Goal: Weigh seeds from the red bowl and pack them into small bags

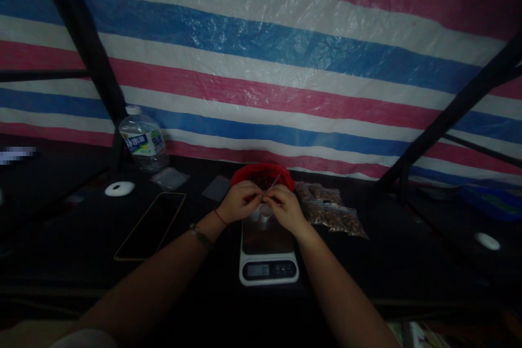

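Note:
Above the back of a white kitchen scale (269, 277), my left hand (241, 201) and my right hand (286, 207) meet, fingertips pinched together. Between them is what looks like a small clear plastic bag (276, 180), of which a thin pale edge sticks up; the rest is mostly hidden by my fingers. A small pale cup-like thing (265, 214) shows just below my fingers, over the scale's dark plate. Right behind my hands stands a red basin (263, 167) holding brown bits. Several filled zip bags (332, 215) of brown bits lie beside my right hand.
Left of my hands lie a flat clear bag (216, 188), more clear bags (170, 178), a phone (151, 227) and a white oval object (119, 188). A large plastic bottle (143, 141) stands behind them. Dark frame posts (87, 38) and a striped sheet (261, 65) border the table.

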Motion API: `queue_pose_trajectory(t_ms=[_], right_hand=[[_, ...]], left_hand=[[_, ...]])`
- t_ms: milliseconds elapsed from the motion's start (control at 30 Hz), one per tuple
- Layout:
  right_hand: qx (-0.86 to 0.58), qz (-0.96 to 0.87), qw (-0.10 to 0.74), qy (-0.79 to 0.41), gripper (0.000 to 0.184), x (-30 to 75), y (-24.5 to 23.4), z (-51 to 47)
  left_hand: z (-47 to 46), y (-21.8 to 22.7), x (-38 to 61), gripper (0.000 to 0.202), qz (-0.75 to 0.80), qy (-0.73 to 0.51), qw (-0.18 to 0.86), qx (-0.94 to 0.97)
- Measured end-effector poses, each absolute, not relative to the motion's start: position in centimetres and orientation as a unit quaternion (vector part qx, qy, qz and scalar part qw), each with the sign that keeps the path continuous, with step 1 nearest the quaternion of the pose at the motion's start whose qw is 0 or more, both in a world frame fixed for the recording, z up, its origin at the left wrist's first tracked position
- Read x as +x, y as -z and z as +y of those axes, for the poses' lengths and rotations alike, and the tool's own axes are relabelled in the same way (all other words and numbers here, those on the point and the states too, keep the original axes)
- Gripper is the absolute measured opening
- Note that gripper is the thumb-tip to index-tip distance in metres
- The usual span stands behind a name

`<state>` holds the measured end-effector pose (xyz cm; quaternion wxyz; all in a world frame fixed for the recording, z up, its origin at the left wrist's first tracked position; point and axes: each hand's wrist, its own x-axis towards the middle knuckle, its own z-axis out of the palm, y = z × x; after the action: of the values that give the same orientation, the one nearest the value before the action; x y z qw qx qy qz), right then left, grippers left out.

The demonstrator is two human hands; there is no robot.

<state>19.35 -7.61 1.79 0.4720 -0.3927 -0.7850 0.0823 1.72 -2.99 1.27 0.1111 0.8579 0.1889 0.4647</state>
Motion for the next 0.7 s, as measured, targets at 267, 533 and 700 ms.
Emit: queue_pose_trajectory(t_ms=[267,533,700], right_hand=[[-0.377,-0.822,0.426,-0.036,0.017,19.03,-2.11,-8.02],[-0.458,-0.756,0.466,0.044,0.018,19.35,-1.63,-7.71],[-0.434,-0.745,0.505,0.046,0.014,19.1,-1.28,-7.7]], left_hand=[[-3.21,-1.24,1.88,0.016,0.198,-0.475,0.075,0.854],[-3.0,-1.39,1.5,0.016,0.293,-0.484,-0.012,0.825],[-3.41,-1.42,1.75,0.017,0.288,-0.465,-0.023,0.837]])
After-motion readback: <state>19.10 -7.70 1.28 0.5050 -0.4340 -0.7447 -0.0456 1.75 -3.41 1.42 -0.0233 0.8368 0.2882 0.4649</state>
